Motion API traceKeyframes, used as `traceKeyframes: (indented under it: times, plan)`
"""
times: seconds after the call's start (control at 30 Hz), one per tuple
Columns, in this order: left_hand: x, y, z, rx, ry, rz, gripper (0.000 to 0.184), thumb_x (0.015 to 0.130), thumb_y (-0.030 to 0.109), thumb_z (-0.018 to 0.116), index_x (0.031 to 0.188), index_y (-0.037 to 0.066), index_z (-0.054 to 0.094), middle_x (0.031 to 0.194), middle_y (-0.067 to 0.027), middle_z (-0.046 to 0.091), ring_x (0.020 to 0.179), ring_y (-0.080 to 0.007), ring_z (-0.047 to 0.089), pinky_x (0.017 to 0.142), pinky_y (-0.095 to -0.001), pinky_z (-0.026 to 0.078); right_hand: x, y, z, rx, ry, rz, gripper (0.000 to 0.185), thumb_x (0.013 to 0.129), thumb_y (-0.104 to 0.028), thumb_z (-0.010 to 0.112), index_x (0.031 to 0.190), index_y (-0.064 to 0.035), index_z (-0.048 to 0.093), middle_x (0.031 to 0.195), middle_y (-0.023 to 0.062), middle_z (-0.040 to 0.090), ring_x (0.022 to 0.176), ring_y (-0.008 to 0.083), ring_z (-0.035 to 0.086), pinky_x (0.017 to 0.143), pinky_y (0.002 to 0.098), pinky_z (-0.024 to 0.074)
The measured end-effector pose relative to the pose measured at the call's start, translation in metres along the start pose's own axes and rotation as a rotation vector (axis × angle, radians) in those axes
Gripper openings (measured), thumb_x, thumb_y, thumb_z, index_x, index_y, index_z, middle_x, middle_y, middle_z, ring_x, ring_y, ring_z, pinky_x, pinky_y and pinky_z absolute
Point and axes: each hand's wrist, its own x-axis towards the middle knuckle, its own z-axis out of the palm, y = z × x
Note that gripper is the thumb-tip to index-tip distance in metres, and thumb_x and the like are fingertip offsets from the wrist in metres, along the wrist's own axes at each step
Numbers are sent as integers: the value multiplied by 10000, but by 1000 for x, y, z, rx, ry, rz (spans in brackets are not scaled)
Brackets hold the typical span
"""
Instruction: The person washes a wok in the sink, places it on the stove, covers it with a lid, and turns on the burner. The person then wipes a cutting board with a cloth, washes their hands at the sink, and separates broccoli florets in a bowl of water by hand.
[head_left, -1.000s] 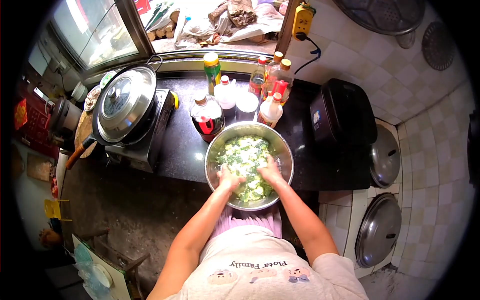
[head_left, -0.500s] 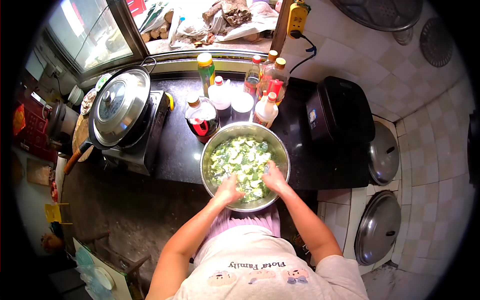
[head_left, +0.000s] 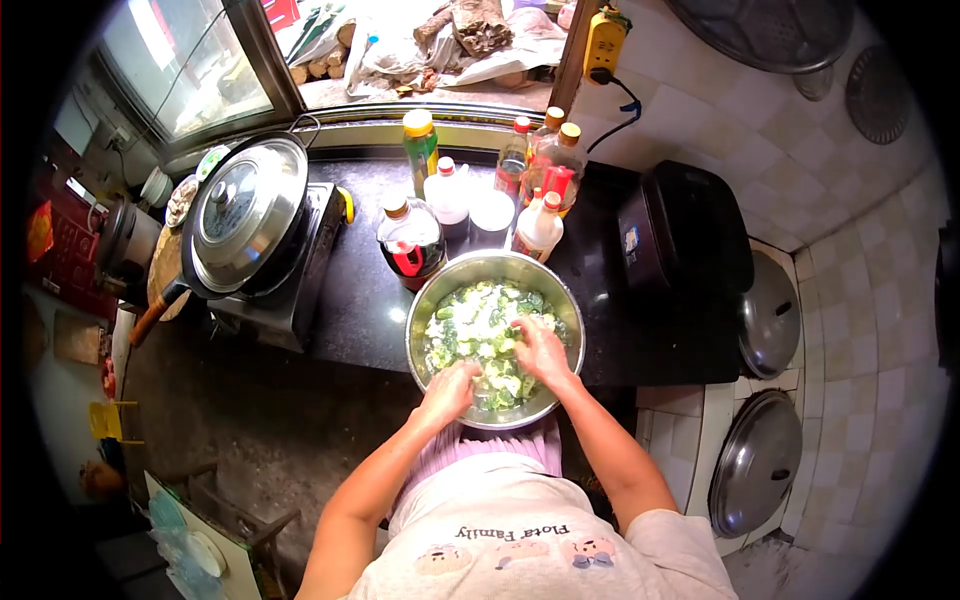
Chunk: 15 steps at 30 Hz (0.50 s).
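A round metal basin (head_left: 420, 300) holds chopped green and pale vegetable pieces (head_left: 487, 325) in water; they look like broccoli. My left hand (head_left: 452, 390) is at the near left inside the basin, with its fingers curled together at the vegetables; whatever they hold is hidden. On the right side, my right hand (head_left: 541, 353) reaches over the pieces, its fingers apart and touching them. The basin rests at the front edge of the black counter (head_left: 340, 320), close against my body.
Behind the basin stand a dark sauce bottle (head_left: 410, 250), a white jug (head_left: 446, 195) and several other bottles. A lidded wok (head_left: 245, 210) sits on a stove at left, its handle jutting forward. A black appliance (head_left: 690, 230) stands at right, beside metal lids (head_left: 757, 462).
My right hand has lifted slightly and moved inward over the vegetables, showing more of its fingers. My left hand has shifted a little, and the view has moved slightly.
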Motion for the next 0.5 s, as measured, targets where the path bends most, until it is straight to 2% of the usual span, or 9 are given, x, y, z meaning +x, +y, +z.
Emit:
traceKeyframes:
  times: [0.07,0.13,0.2,0.23,0.33,0.37,0.47,0.5]
  plan:
    - [1,5,1,3,-17,-77,269,779,13,511,1032,45,599,989,-188,607,952,-366,581,831,-436,465,-3,-7,10,-92,-127,-67,401,712,-123,655,1106,-139,586,1012,169,550,952,319,570,832,397,466]
    - [1,10,-3,-21,38,-93,247,789,28,530,1026,42,599,968,-194,617,930,-378,585,821,-434,468,-2,7,23,-115,-253,-199,439,728,-119,687,1148,-127,562,964,146,581,882,281,599,782,368,489]
    - [3,6,-2,-98,66,-111,240,797,35,536,1030,37,593,965,-205,619,931,-386,582,821,-434,467,-3,10,21,128,-329,35,407,735,-114,707,1114,-80,562,906,107,598,810,217,602,719,323,496]
    - [5,-2,5,-155,157,-95,259,816,77,580,1071,32,583,933,-188,636,828,-316,630,754,-393,498,-3,11,20,248,-363,156,394,739,-111,718,1097,-56,562,877,88,606,774,186,604,688,300,499]
    - [13,12,-5,-655,95,-229,290,819,117,629,1090,23,588,886,-133,646,713,-187,633,661,-322,506,-9,-5,5,618,-377,282,349,705,-137,762,980,-21,580,782,91,637,740,153,616,624,277,494]
    - [16,17,-5,-848,85,-261,323,815,138,662,1110,30,590,852,-81,636,663,-88,592,594,-264,485,-11,-12,0,640,-373,239,282,716,-86,750,919,-6,571,800,81,631,745,118,602,621,258,489]
    - [24,15,-11,-683,-130,-193,316,821,119,654,1120,39,585,870,-72,641,682,-89,598,583,-254,482,-12,-6,9,657,-363,10,283,722,-88,757,919,-22,565,819,3,571,725,75,545,626,208,457]
    - [24,15,-11,-794,-121,-208,296,838,131,643,1111,34,582,867,-70,639,679,-93,597,574,-249,483,-15,-12,4,779,-388,117,299,724,-102,766,934,-15,573,829,6,582,722,76,553,631,214,461]
